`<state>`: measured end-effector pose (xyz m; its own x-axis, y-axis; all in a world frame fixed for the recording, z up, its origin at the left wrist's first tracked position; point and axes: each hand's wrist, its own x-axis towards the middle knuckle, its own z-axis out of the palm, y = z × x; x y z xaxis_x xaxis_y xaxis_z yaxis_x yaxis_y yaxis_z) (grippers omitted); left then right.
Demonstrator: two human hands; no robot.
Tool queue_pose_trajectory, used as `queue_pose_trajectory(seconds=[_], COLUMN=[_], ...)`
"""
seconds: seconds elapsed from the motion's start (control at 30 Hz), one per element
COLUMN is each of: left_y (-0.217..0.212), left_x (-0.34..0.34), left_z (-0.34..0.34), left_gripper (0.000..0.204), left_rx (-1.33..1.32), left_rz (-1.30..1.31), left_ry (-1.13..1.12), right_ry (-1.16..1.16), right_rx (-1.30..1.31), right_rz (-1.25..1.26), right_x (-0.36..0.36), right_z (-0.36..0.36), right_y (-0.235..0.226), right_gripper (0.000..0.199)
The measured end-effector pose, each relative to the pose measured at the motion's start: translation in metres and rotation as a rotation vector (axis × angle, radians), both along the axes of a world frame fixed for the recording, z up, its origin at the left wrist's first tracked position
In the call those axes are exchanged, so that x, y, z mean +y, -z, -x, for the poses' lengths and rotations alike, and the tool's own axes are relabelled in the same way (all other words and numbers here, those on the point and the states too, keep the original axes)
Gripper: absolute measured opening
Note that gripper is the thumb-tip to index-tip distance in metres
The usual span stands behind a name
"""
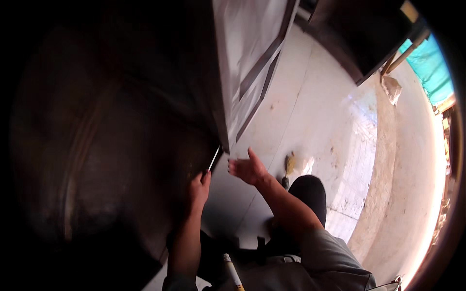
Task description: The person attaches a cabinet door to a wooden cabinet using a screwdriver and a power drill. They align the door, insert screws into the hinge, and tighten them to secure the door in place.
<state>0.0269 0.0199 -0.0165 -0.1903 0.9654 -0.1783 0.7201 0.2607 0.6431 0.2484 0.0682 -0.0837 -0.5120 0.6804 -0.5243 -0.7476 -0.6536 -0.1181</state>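
Observation:
A thin pale rod [214, 158] slants up from my left hand [198, 190], whose thumb and fingers are closed at its lower end. Deep shadow covers part of those fingers. The rod's upper end reaches close to the lower corner of a tall white panel with a dark frame [252, 43]. Just below that corner, my right hand [248, 168] is open, thumb raised and fingers stretched to the left, with nothing in it. A large dark surface [121, 145] fills the left side, mostly too dim to make out.
Pale floor [310, 106] spreads to the right, with a wet, shiny patch [357, 160]. A brush-like thing [290, 165] lies near my knee. At the far right are a dark box-shaped object [364, 39] and a turquoise sheet [429, 68]. A cigarette [232, 271] shows at the lower edge.

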Motion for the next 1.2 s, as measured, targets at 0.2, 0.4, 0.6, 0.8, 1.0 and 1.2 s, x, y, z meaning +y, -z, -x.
queue_pose_trajectory(seconds=[0.2,0.4,0.6,0.8,1.0,1.2], left_y=[0.015,-0.057,-0.049,-0.052,-0.101,-0.206], left_x=[0.002,-0.033,-0.073,-0.097,-0.091,-0.041], left_z=[0.022,0.017,0.017,0.010,0.011,-0.006], left_gripper=[0.054,0.050,0.040,0.027,0.012,0.011], left_rx=[-0.124,-0.549,-0.730,-0.838,-0.894,-0.853], left_rz=[0.159,0.179,0.051,-0.104,-0.385,-0.619], left_ry=[0.103,-0.117,-0.302,-0.303,-0.262,-0.121], right_ry=[0.222,0.853,1.157,0.818,0.891,0.650], right_rx=[-0.813,-1.529,-2.013,-1.920,-2.142,-2.412], right_rz=[-0.357,-1.354,-2.093,-2.089,-2.109,-2.179], right_x=[0.059,0.122,0.156,0.175,0.149,0.094], right_z=[-0.091,-0.115,-0.077,-0.071,-0.081,-0.110], right_y=[-0.154,-0.443,-0.591,-0.581,-0.590,-0.610], right_gripper=[0.060,0.052,0.062,0.055,0.057,0.056])
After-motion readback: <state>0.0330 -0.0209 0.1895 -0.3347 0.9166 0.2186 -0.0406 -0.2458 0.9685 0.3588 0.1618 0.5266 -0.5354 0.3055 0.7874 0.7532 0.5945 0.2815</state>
